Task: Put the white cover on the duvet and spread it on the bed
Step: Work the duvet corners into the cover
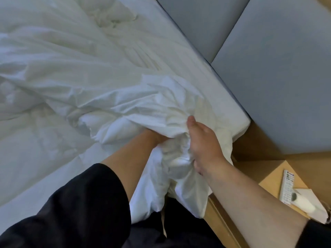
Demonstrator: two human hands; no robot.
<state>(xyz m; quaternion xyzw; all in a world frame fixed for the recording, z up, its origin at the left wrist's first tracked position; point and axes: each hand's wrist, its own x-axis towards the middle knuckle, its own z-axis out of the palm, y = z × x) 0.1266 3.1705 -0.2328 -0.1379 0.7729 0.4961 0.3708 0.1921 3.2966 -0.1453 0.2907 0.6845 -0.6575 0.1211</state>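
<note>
The white cover (111,97) lies crumpled across the bed (206,72), bunched thickly near the bed's right corner. The quilted duvet (44,140) shows at the left beneath the cover. My right hand (204,145) grips a gathered bunch of the cover at the corner, thumb pointing up over the cloth. My left hand is hidden inside the cover's folds; only its wrist (152,138) and forearm show, reaching in from below. A loose end of the cover hangs down between my arms.
A grey padded headboard (279,83) stands along the right behind the bed. A wooden bedside table (268,178) at lower right carries a white remote control (287,187), a white paper and a small white tube. My dark sleeve fills the lower left.
</note>
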